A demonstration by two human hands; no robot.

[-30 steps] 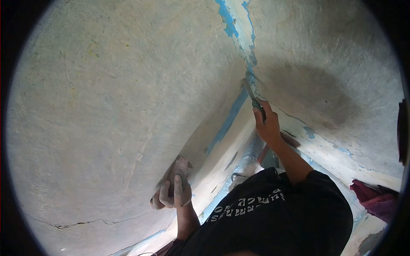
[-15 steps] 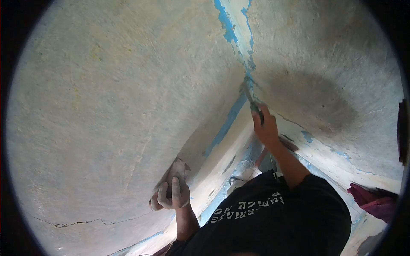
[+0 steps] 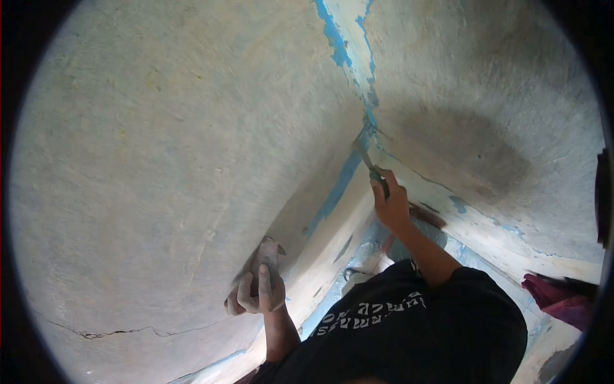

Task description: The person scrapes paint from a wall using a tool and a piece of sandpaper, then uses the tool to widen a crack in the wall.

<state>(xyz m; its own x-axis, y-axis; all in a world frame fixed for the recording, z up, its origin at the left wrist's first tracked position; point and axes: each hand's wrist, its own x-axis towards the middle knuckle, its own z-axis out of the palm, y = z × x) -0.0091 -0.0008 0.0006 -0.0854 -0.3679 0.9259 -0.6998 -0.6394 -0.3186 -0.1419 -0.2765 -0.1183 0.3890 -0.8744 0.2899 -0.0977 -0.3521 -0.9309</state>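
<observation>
Against the grey left wall (image 3: pixel 147 179), my left hand (image 3: pixel 258 293) is wrapped round a flat, dusty grey block (image 3: pixel 265 253). My right hand (image 3: pixel 391 195) grips the dark handle of a scraper (image 3: pixel 364 155), whose thin blade points up and left to the wall corner. The blade tip is by the flaking blue paint (image 3: pixel 367 125) where the two walls meet. Below it a blue strip (image 3: pixel 336 195) runs down and left. Dust coats the fingers of my left hand.
The right wall (image 3: pixel 511 96) has a long crack and blue patches. A maroon cloth (image 3: pixel 559 301) hangs at the right, near a dark object (image 3: pixel 602 198) at the edge. A jagged crack (image 3: pixel 118 333) crosses the lower left wall.
My right hand and the scraper have moved slightly down and left, and the blade tip is lower along the corner. My left hand with the block has hardly moved.
</observation>
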